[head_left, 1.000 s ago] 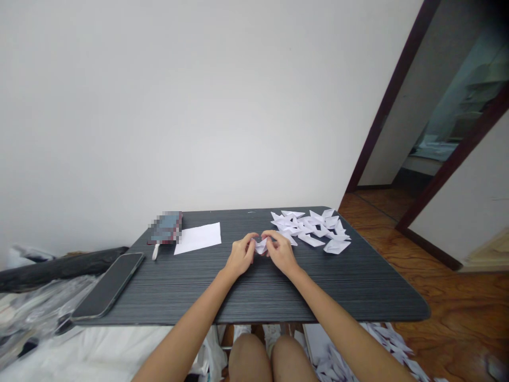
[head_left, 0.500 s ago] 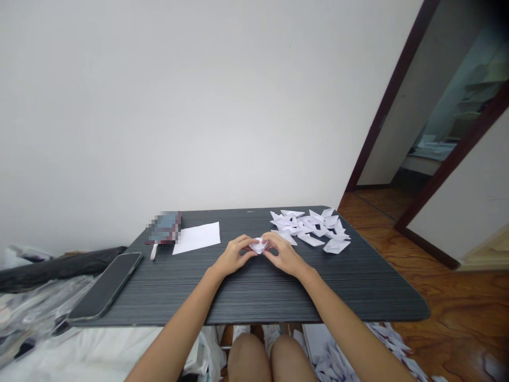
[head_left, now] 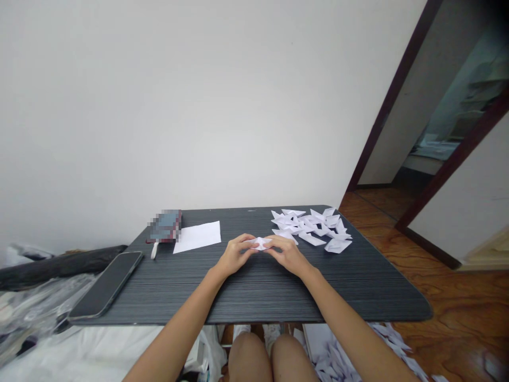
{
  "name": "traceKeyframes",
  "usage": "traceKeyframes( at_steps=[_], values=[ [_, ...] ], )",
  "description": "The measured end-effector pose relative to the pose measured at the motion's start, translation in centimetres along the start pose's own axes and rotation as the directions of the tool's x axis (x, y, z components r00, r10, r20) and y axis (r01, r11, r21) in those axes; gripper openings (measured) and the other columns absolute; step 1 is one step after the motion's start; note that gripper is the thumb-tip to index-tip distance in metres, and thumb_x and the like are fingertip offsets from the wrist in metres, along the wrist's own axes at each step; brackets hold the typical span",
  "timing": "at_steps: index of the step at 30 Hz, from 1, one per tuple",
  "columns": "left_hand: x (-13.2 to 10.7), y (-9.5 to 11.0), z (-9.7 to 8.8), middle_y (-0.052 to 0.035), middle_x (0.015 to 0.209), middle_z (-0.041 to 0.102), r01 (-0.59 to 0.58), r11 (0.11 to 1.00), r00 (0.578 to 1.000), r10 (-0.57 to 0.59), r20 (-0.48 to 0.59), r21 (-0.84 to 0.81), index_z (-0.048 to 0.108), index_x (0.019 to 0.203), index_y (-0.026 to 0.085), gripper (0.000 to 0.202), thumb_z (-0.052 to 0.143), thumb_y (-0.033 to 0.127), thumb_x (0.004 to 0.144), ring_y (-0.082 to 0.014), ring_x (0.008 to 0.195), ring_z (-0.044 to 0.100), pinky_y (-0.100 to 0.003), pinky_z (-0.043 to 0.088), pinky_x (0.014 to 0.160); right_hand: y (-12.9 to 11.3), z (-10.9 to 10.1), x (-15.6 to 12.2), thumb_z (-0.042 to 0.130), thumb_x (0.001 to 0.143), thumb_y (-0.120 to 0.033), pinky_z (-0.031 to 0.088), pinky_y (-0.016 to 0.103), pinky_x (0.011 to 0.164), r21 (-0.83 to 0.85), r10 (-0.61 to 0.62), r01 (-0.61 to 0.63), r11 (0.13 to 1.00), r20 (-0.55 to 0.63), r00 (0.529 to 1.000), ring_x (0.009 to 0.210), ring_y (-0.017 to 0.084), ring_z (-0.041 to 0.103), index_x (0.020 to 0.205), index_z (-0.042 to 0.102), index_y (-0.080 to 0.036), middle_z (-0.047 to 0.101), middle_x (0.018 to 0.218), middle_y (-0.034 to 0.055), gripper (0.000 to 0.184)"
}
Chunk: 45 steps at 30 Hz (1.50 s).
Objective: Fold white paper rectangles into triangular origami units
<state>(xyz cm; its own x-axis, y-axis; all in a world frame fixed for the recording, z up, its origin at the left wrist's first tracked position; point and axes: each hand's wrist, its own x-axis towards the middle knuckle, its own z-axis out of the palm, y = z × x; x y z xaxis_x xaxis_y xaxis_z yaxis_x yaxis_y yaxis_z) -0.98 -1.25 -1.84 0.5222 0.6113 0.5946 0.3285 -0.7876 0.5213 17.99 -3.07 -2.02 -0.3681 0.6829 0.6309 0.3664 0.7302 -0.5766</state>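
Note:
Over the middle of the dark striped table (head_left: 254, 297), my left hand (head_left: 234, 254) and my right hand (head_left: 287, 252) both pinch a small folded white paper piece (head_left: 259, 243), one at each end. The fingers of both hands are closed on it. The piece is pulled out fairly flat between them, just above the tabletop. To the right of my right hand lies a pile of several finished folded paper boats (head_left: 312, 228).
A flat white paper sheet (head_left: 198, 236) and a small book (head_left: 165, 226) with a pen lie at the back left. A phone (head_left: 107, 284) rests near the left edge. More folded papers (head_left: 345, 355) lie on the wooden floor under the table. A doorway opens at right.
My hands have drawn slightly apart, stretching the paper piece wider and flatter between them. My left hand shifted a little left and back toward me.

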Motion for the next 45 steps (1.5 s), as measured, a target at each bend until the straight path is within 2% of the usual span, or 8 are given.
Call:
traceKeyframes(
  at_steps=[6,13,17,20,24,32,41,45],
  values=[
    [0.1,0.2,0.3,-0.0065,0.086,0.06,0.075,0.994,0.994,-0.081,-0.078,-0.076,0.062,0.08,0.016,0.016,0.052,0.026,0.075,-0.0152,0.081,0.055,-0.028,0.044,0.074,0.3,0.6,0.1,0.057,0.071,-0.022,0.044,0.029,0.069,0.115,0.14,-0.13,0.985,-0.082,0.987,0.074,0.016,0.057,0.067,0.056,-0.017,0.061,0.08,0.0054,0.007],
    [0.3,0.8,0.4,-0.0047,0.082,0.059,0.238,0.942,0.962,-0.263,-0.08,-0.235,0.052,0.1,0.014,0.032,0.055,0.03,0.072,-0.0143,0.077,0.055,-0.026,0.042,0.073,0.6,1.1,0.3,0.059,0.066,-0.028,0.044,0.026,0.059,0.288,0.369,-0.346,0.893,-0.026,0.929,0.058,0.013,0.056,0.069,0.051,-0.016,0.057,0.06,0.0001,0.014],
    [0.6,0.6,0.3,-0.0046,0.083,0.059,0.272,0.92,0.957,-0.29,-0.022,-0.283,0.051,0.103,0.013,0.036,0.056,0.029,0.071,-0.0137,0.076,0.054,-0.024,0.041,0.07,0.6,1.3,0.5,0.062,0.063,-0.026,0.042,0.023,0.054,0.344,0.374,-0.333,0.878,-0.06,0.925,0.055,0.011,0.053,0.08,0.049,-0.017,0.053,0.061,-0.0033,0.023],
    [0.7,0.5,0.3,-0.0045,0.077,0.061,0.32,0.92,0.947,-0.316,0.055,-0.228,0.058,0.091,0.011,0.03,0.056,0.033,0.07,-0.0131,0.069,0.054,-0.022,0.04,0.063,0.8,1.6,0.5,0.061,0.063,-0.025,0.042,0.022,0.053,0.353,0.367,-0.33,0.876,-0.041,0.929,0.055,0.01,0.052,0.087,0.05,-0.017,0.054,0.064,-0.0025,0.027],
    [0.6,0.7,0.2,-0.0021,0.056,0.059,0.37,0.914,0.927,-0.351,0.134,-0.165,0.062,0.076,0.01,0.031,0.049,0.038,0.074,-0.0106,0.053,0.051,-0.019,0.036,0.053,0.9,1.8,0.4,0.057,0.066,-0.029,0.042,0.022,0.05,0.302,0.395,-0.387,0.871,0.037,0.918,0.053,0.011,0.052,0.074,0.056,-0.015,0.057,0.06,0.0006,0.016],
    [0.2,0.4,0.4,-0.0022,0.049,0.058,0.424,0.86,0.898,-0.36,0.253,-0.284,0.057,0.061,0.01,0.036,0.045,0.039,0.077,-0.0091,0.043,0.053,-0.019,0.039,0.052,-0.1,1.4,0.2,0.055,0.068,-0.033,0.036,0.02,0.038,0.371,0.432,-0.459,0.807,0.158,0.888,0.037,0.009,0.048,0.064,0.054,-0.014,0.052,0.044,-0.0022,0.02],
    [0.1,0.3,0.6,-0.0044,0.055,0.061,0.49,0.782,0.86,-0.363,0.358,-0.386,0.054,0.065,0.009,0.037,0.041,0.04,0.079,-0.0092,0.041,0.055,-0.018,0.036,0.045,-0.1,1.2,0.2,0.049,0.072,-0.037,0.029,0.018,0.034,0.418,0.422,-0.519,0.745,0.307,0.853,0.033,0.008,0.05,0.062,0.052,-0.012,0.056,0.05,0.0003,0.027],
    [0.1,0.4,0.6,-0.0074,0.057,0.063,0.548,0.698,0.822,-0.346,0.453,-0.461,0.05,0.072,0.008,0.039,0.035,0.043,0.081,-0.0113,0.04,0.057,-0.016,0.025,0.036,0.3,1.1,0.2,0.042,0.076,-0.042,0.024,0.018,0.032,0.432,0.421,-0.545,0.719,0.354,0.836,0.031,0.008,0.05,0.064,0.05,-0.011,0.058,0.049,0.0024,0.033]
  ],
)
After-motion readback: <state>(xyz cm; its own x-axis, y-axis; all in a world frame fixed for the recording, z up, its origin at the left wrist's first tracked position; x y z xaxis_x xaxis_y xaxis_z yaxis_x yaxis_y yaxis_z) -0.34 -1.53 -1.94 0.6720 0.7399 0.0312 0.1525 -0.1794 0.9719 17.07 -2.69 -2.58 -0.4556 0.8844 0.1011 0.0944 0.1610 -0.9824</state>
